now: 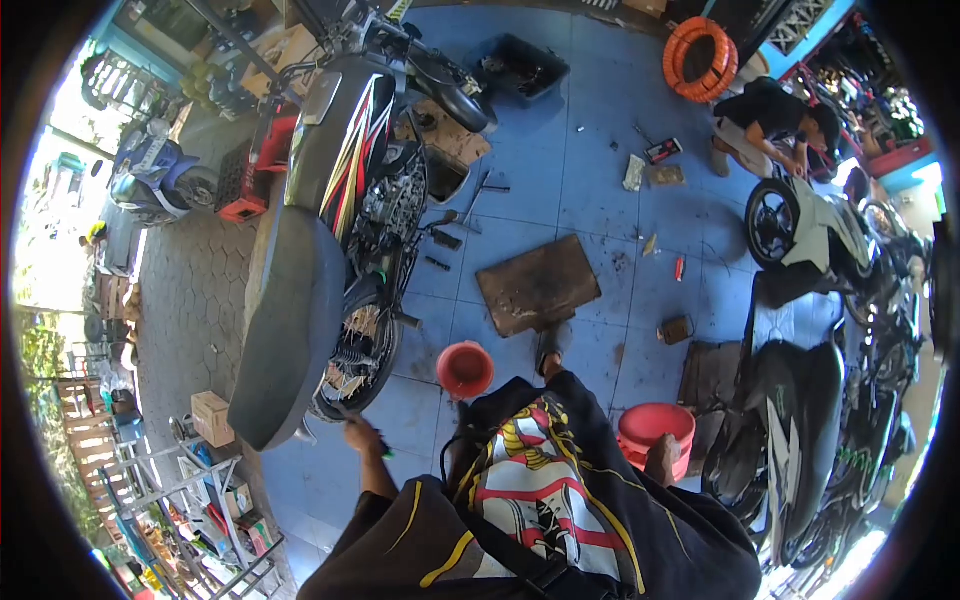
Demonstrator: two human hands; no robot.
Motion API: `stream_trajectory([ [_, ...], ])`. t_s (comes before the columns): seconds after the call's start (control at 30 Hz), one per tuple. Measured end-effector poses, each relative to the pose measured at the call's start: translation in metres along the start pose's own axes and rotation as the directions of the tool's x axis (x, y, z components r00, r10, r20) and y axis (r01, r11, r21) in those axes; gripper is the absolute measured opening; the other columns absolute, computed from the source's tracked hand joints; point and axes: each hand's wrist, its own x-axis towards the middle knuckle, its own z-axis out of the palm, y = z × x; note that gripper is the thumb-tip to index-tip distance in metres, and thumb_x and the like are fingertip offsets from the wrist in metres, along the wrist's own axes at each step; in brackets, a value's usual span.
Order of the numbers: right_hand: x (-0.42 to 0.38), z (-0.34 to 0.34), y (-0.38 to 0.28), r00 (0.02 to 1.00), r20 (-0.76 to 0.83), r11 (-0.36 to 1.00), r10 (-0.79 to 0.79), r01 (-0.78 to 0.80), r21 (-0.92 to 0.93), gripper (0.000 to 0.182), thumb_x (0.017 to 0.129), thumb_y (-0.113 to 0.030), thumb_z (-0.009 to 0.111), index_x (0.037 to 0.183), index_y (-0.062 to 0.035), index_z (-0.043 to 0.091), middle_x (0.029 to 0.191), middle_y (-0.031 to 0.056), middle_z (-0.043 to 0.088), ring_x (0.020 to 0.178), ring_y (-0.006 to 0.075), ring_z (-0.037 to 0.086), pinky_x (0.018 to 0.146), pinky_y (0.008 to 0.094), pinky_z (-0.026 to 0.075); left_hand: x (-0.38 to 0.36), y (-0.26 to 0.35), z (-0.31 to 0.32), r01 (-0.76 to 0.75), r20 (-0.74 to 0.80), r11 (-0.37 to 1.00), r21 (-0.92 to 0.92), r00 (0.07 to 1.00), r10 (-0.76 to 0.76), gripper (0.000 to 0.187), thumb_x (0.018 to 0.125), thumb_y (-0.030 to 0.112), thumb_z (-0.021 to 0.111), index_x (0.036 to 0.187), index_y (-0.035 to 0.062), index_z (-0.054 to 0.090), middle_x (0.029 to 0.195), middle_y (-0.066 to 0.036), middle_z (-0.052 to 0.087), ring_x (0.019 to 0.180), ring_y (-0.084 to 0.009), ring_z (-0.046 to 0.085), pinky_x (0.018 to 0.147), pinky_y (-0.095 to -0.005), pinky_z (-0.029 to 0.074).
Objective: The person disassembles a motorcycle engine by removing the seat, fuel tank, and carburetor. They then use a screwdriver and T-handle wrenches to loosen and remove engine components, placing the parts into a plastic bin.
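Observation:
My left hand [364, 438] is closed, low beside the rear wheel [385, 365] of a motorcycle with a long dark seat [290, 330]. Something slim sticks out of it, dark at the front with a bit of green behind; its kind is too small to tell. At my right side, my right hand [662, 458] grips the near rim of a red bucket [640, 425]. The bucket looks larger than a second red bucket [465, 370], which stands on the floor by the wheel. My right fingers are partly hidden over the rim.
A brown board [540, 285] lies on the blue tiled floor before my foot. Tools [475, 205] and a black tray [520, 68] are farther off. More motorcycles [800, 430] line the right side, where another person [765, 125] crouches. A metal rack [215, 500] stands lower left.

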Motion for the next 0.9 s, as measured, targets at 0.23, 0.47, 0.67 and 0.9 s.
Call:
stream_trajectory([
  [0.23,0.126,0.156,-0.002,0.896,0.416,0.984,0.155,-0.179,0.017,0.08,0.076,-0.031,0.077,0.139,0.0001,0.039,0.125,0.0237,0.057,0.101,0.0374,0.063,0.088,0.0438,0.051,-0.14,0.134,0.047,-0.223,0.483,0.945,-0.239,0.817,0.314,0.042,0.097,0.034,0.044,0.09,-0.0021,0.063,0.089,-0.032,0.064,0.087,-0.0506,0.061,0.078,-0.0566,0.047],
  [0.47,0.315,0.271,-0.299,0.57,0.714,0.88,-0.407,0.453,0.14,0.095,0.065,-0.017,0.085,0.142,0.0012,0.032,0.134,0.0286,0.05,0.119,0.0434,0.053,0.1,0.0457,0.044,-0.117,0.189,0.135,-0.466,0.27,0.871,-0.154,0.828,0.491,0.036,0.098,0.031,0.045,0.092,0.001,0.063,0.07,-0.015,0.066,0.053,-0.0276,0.065,0.055,-0.0406,0.053],
  [0.67,0.344,0.368,-0.504,0.141,0.894,0.648,-0.426,0.737,0.192,0.091,0.066,-0.011,0.08,0.142,0.0002,0.031,0.118,0.0291,0.06,0.113,0.0426,0.058,0.097,0.0461,0.047,-0.047,0.382,0.03,0.39,0.666,0.806,-0.444,0.746,0.006,0.044,0.095,0.036,0.049,0.089,-0.0043,0.065,0.078,-0.028,0.066,0.078,-0.0475,0.065,0.074,-0.0541,0.051],
  [0.9,0.308,0.474,-0.611,-0.151,0.936,0.477,-0.318,0.828,0.295,0.077,0.062,-0.005,0.074,0.134,-0.0092,0.049,0.116,0.0215,0.065,0.108,0.0366,0.063,0.089,0.0439,0.052,0.004,0.467,0.011,0.168,0.536,0.876,-0.452,0.836,0.116,0.046,0.095,0.042,0.05,0.103,-0.0012,0.063,0.092,-0.032,0.065,0.093,-0.0499,0.061,0.081,-0.0552,0.047],
])
